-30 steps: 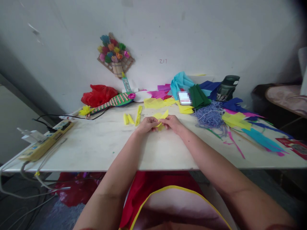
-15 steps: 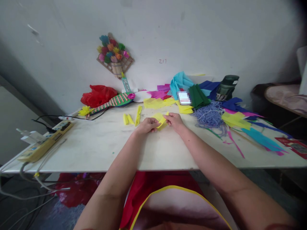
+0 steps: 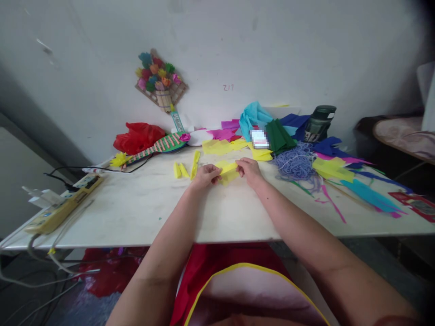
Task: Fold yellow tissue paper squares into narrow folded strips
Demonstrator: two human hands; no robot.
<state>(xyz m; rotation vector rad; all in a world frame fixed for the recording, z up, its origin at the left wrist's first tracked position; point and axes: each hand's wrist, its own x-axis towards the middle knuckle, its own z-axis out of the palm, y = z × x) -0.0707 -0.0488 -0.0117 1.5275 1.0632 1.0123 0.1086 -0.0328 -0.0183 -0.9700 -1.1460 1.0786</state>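
Between my two hands a piece of thin yellow crepe paper (image 3: 228, 172) is stretched just over the table, its upper edge looking folded into a denser band. My left hand (image 3: 207, 175) pinches its left end between thumb and fingers. At the right end, my right hand (image 3: 249, 170) is closed on the same paper. Left of my left hand lie small folded yellow paper pieces (image 3: 184, 170) and a twisted yellow strip (image 3: 195, 165). Flat yellow sheets (image 3: 216, 146) rest just beyond my hands.
On the right are a heap of purple yarn (image 3: 295, 161), green crepe paper (image 3: 280, 136), blue strips (image 3: 370, 194) and a dark bottle (image 3: 320, 123). A power strip (image 3: 64, 204) with cables runs along the left edge. A decorated green instrument-shaped craft (image 3: 163, 146) and red bag (image 3: 137, 138) lie at the back.
The yellow paper has been turned from a slant to nearly level, its dense band now along the top and the thin sheet hanging below. Both hands still grip it.
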